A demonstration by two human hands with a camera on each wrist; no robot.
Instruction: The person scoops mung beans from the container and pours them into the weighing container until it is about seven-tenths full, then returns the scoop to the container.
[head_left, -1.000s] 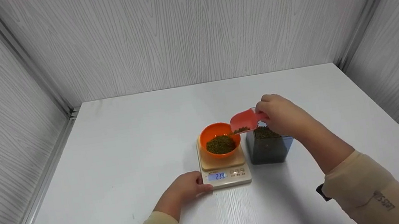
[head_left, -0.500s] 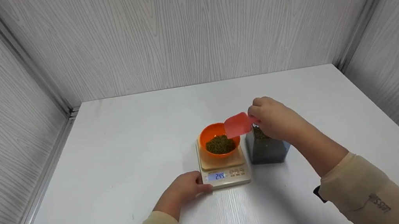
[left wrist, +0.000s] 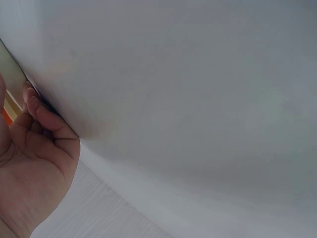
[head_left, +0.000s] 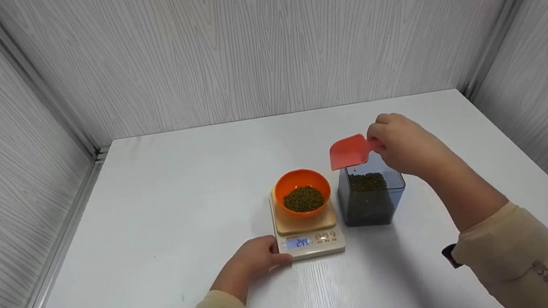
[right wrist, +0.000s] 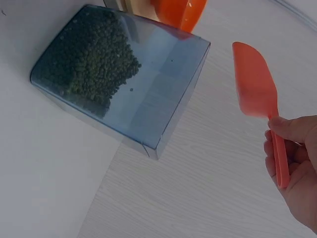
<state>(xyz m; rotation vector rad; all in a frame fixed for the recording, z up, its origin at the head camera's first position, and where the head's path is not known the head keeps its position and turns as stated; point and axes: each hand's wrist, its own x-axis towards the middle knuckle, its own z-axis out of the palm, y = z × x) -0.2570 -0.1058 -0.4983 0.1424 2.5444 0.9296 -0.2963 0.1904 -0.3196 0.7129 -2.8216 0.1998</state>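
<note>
Holds a red scoop (head_left: 349, 152) in the air right of the middle of the head view, pinching its handle between the thumb and curled fingers of the right hand (head_left: 406, 145). Points the blade leftward in that frame, over the far left part of a clear bluish container (head_left: 369, 209); in the right wrist view, points it toward the upper edge, well apart from the container at upper left. Has small green grains (head_left: 368, 182) heaped inside the container, on its left side in both views. Has more of them in an orange bowl (head_left: 286, 182) near the centre of the head view, set on a pale scale (head_left: 315, 250) just beside the container. Reads 244 on the lit display (head_left: 298, 243), with any decimal point too small to tell. Grips the scale's near left corner with the left hand (head_left: 254, 257), with fingers bent and close together. Wears beige sleeves (head_left: 525, 252) at the lower edge. Works on a white table (head_left: 178, 201), before wood-grained panels (head_left: 256, 37) filling the frame's top.
</note>
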